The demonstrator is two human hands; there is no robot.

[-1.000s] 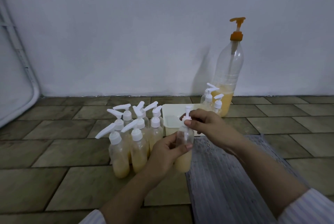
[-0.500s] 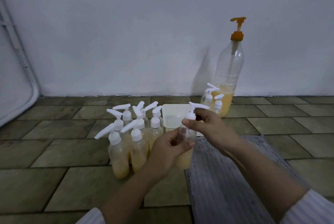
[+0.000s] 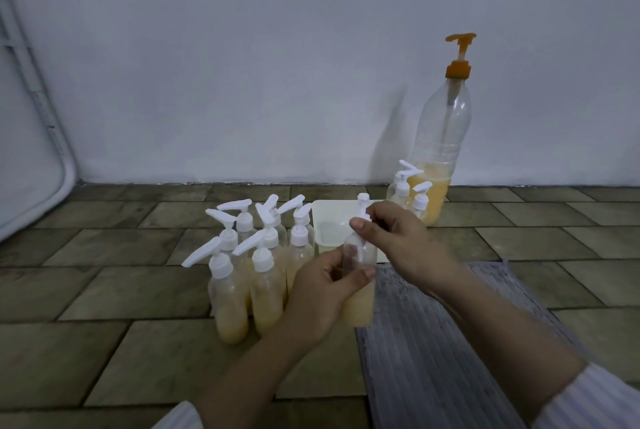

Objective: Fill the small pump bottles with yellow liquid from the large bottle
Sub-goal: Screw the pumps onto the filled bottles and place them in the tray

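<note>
My left hand [image 3: 320, 293] grips a small clear pump bottle [image 3: 360, 304] half full of yellow liquid, held upright above the floor. My right hand [image 3: 398, 238] pinches its white pump cap [image 3: 362, 208] at the bottle's neck. The large clear bottle [image 3: 438, 151] with an orange pump stands by the wall at the right, yellow liquid low in it. A cluster of several filled small bottles [image 3: 254, 266] with white pumps stands just left of my left hand. Two more small pump bottles [image 3: 410, 193] stand in front of the large bottle.
A pale plastic tub [image 3: 330, 224] sits behind the held bottle. A grey ribbed mat [image 3: 433, 342] lies under my right forearm. Brown floor tiles run to a white wall; a white curved frame [image 3: 45, 165] stands at the far left.
The pump head has turned: its spout pointed right half a second ago and now faces away. My right hand has shifted round the cap. The bottle stays in my left hand.
</note>
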